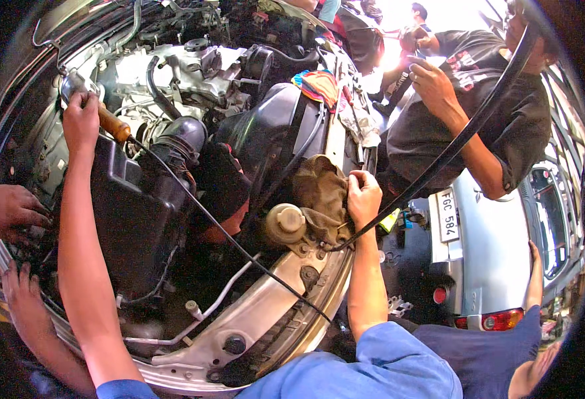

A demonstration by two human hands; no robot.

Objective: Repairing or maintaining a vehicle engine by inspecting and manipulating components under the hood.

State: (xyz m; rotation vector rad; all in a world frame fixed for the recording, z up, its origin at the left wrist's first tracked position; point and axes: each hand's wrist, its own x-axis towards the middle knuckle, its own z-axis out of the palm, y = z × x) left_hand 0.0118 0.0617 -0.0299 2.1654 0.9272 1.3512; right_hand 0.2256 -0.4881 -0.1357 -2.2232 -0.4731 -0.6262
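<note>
Your left hand (80, 120) is raised over the engine bay's far left side, gripping a tool with a wooden handle (114, 124); its long thin shaft (226, 236) runs down toward the near front edge. Your right hand (363, 198) rests on the bay's right front rim, fingers closed on a brown rag (320, 189), just beside a round beige reservoir cap (286, 223). The black hood prop rod (459, 139) crosses above it. Another person's hands (10, 213) work at the left edge. A person in a dark shirt (498, 120) stands at right, near a silver car (485, 246).

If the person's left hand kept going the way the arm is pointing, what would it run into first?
Most likely the shiny metal part right above the left hand, which grips a wooden-handled tool. Depth is hard to judge in this fisheye view.
</note>
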